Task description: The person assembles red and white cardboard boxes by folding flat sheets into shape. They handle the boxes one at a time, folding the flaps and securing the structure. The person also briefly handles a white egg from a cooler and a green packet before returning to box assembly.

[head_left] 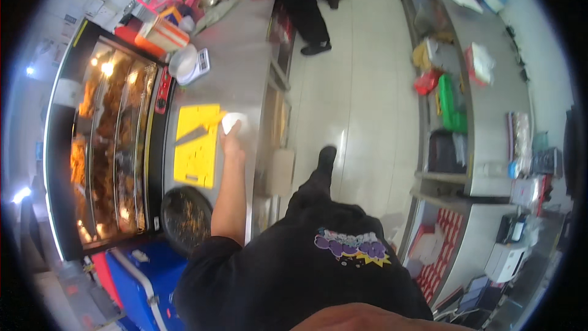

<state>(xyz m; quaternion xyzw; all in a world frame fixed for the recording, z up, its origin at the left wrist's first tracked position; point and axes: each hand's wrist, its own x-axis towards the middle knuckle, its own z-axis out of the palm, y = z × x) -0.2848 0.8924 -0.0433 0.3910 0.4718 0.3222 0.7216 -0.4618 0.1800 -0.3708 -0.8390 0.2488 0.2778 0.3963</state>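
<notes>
My left hand (231, 143) reaches out over the steel counter (245, 73) and is closed on a white wad of cloth or paper (233, 122), pressed on the counter at the right edge of a yellow cutting board (196, 153). A grey cleaver (191, 135) lies flat on the board, just left of the hand. My right hand is out of sight; only a bare forearm (367, 320) shows at the bottom edge.
A lit glass warmer with fried food (110, 147) stands left of the board. A round dark tray (185, 220) and a blue cooler (147, 288) are nearer me. A scale with a white bowl (191, 64) sits farther along. Another person (300, 0) works at the counter's far end. Shelves (484, 104) line the right.
</notes>
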